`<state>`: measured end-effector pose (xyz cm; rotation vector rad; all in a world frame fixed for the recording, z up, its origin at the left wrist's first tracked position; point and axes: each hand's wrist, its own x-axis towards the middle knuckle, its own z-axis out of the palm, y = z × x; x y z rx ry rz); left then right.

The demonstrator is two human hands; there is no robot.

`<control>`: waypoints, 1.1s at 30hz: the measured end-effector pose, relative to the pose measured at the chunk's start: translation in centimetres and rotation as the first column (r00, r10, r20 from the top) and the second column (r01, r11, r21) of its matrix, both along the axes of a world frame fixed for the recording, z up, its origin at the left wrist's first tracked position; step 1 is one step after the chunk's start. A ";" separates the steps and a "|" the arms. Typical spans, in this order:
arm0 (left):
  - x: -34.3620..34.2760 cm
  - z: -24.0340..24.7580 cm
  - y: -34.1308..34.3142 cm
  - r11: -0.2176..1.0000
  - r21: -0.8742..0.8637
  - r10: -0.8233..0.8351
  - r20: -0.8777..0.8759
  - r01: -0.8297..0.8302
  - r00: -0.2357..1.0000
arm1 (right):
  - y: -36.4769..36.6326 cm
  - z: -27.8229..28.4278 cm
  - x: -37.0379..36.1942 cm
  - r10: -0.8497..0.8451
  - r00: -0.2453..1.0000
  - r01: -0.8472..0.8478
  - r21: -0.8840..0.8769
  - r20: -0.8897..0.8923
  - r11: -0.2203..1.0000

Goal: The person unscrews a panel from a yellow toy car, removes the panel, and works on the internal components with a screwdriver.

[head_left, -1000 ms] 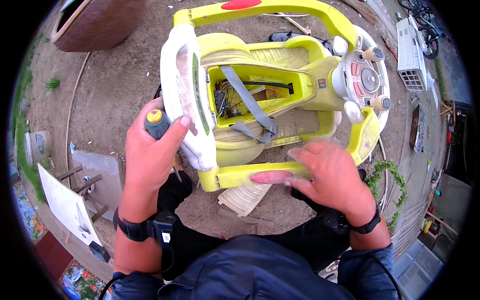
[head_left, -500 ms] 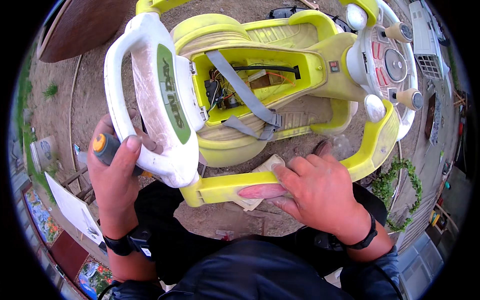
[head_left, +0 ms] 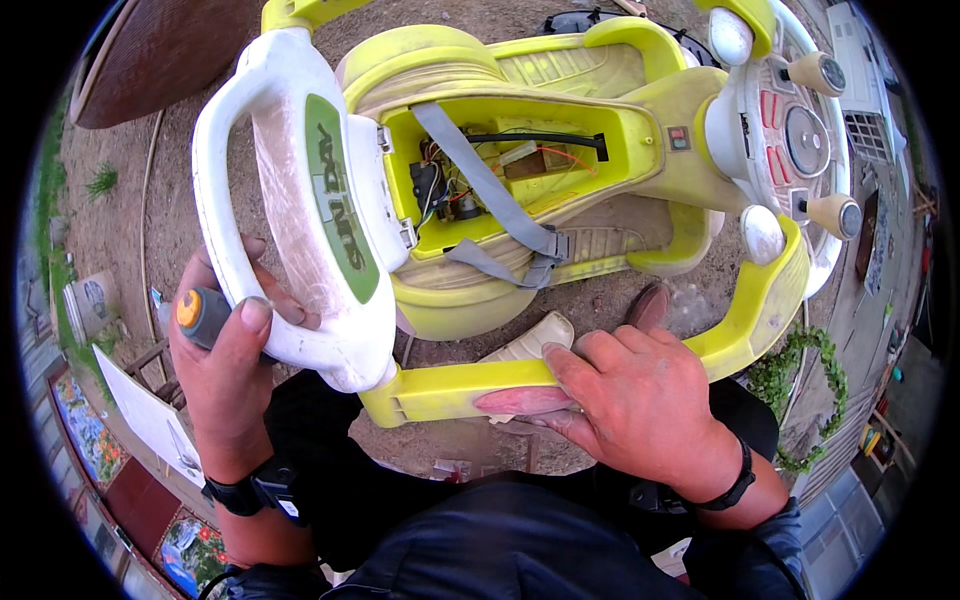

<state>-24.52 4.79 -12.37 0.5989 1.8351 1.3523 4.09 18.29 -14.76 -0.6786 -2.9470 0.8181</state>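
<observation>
A yellow-green ride-on toy car (head_left: 640,120) is raised in front of me, its seat box uncovered. Inside that box (head_left: 625,150) are wires and a dark motor-like part, with a grey strap (head_left: 470,155) lying across. My left hand (head_left: 225,370) is closed round the lower part of the white backrest (head_left: 345,350). It also holds a screwdriver (head_left: 205,318) with a grey and orange handle against the frame; the shaft is hidden. My right hand (head_left: 640,405) grips the yellow side rail (head_left: 435,390) beside a faded pink inset, thumb below and fingers over the top.
A white steering wheel (head_left: 835,255) with a dashboard and two knobs is at the car's right end. A leafy wreath (head_left: 838,375) lies on the right. A brown basket-like object (head_left: 160,60) stands far left, and a white board (head_left: 145,410) leans at lower left.
The toy car has come a little nearer: its backrest has shifted left and its steering wheel right. Both hands keep their hold, and the right has moved slightly down with the rail.
</observation>
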 end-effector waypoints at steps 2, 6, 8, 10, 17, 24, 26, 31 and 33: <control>-0.1 0.1 0.0 1.000 -0.003 -0.004 0.010 0.004 1.000 | 0.0 -0.2 0.0 0.003 1.000 -0.003 0.003 -0.018 1.000; 0.1 0.2 0.1 1.000 -0.024 -0.001 0.005 0.002 1.000 | 0.1 0.8 0.1 0.043 0.990 -0.033 -0.073 0.131 0.997; 0.1 0.2 0.0 1.000 -0.010 0.008 0.007 -0.008 1.000 | 0.0 0.9 0.1 0.041 0.989 -0.030 -0.082 0.139 0.996; 0.3 0.3 0.1 1.000 -0.005 0.023 0.032 -0.023 0.999 | 0.0 0.3 -0.1 0.003 1.000 -0.002 -0.037 0.000 0.999; 0.3 0.8 0.2 1.000 -0.001 -0.027 0.057 0.027 0.998 | -0.1 1.0 0.2 0.044 0.985 -0.028 -0.095 0.165 0.995; 0.5 0.9 0.1 1.000 -0.004 -0.016 0.079 0.016 0.997 | -0.1 0.9 0.1 0.043 0.982 -0.025 -0.101 0.186 0.995; 0.6 0.9 0.1 1.000 0.004 -0.013 0.087 0.013 0.996 | -0.1 0.7 0.0 0.039 0.986 -0.025 -0.089 0.161 0.996; 0.6 1.0 0.2 1.000 -0.007 -0.023 0.102 0.024 0.995 | 0.0 0.8 -0.2 0.026 0.991 -0.016 -0.076 0.128 0.997; 0.4 1.0 0.1 0.999 -0.011 -0.045 0.104 0.046 0.994 | 0.0 0.8 -0.1 0.021 0.992 -0.012 -0.075 0.127 0.997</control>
